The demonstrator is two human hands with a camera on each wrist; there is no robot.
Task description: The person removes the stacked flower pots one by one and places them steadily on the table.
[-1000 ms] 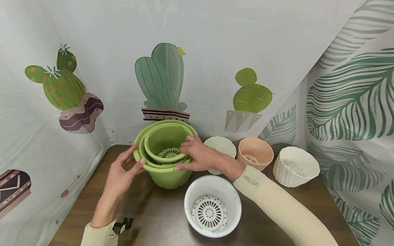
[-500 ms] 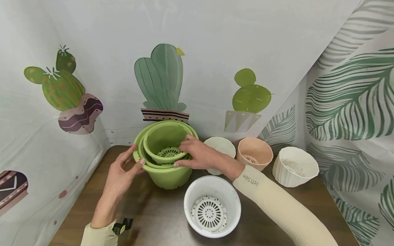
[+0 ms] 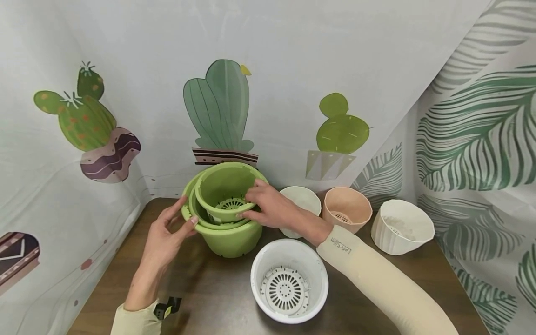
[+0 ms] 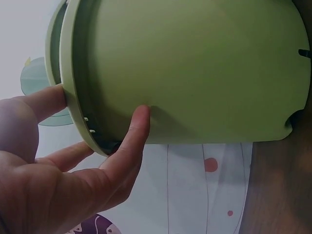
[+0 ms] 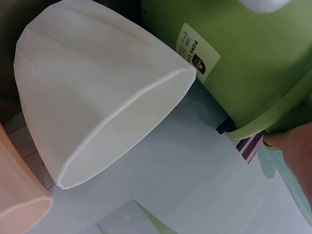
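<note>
**Green nested plastic pots being separated at the back of the surface**

Green plastic planter pots are sitting as a nested stack at the rear of the dark brown wooden surface [image 3: 209, 288], against the cactus-printed cloth backdrop [image 3: 217, 107]. The right hand [image 3: 272, 211] is pinching the near rim of the small innermost green pot [image 3: 224, 188], thumb outside and fingers [image 3: 256, 190] curling over the edge, and that pot is sitting tilted and raised in the stack. The left hand [image 3: 167, 232] is bracing the large outer green pot [image 3: 230, 239]; its fingers [image 4: 134, 131] are spread, with the tips pressing on the wall and under the rim. A middle green pot [image 3: 201, 216] is showing between the two.

Step in hand, as judged: the innermost pot is being lifted free while the outer pot is being steadied. The next move is likely calling for a straight upward pull, the left hand holding the stack down so that it is not dragged along.

Containers: the innermost pot is holding only its slotted drain grid. The round white plastic pot [image 3: 289, 279] in front is holding a white drain grid. The faceted cream pot [image 3: 301, 200], the peach pot [image 3: 347, 207] and the ribbed white pot [image 3: 402, 228] are standing apart to the right; the peach one is showing a grid.
</note>
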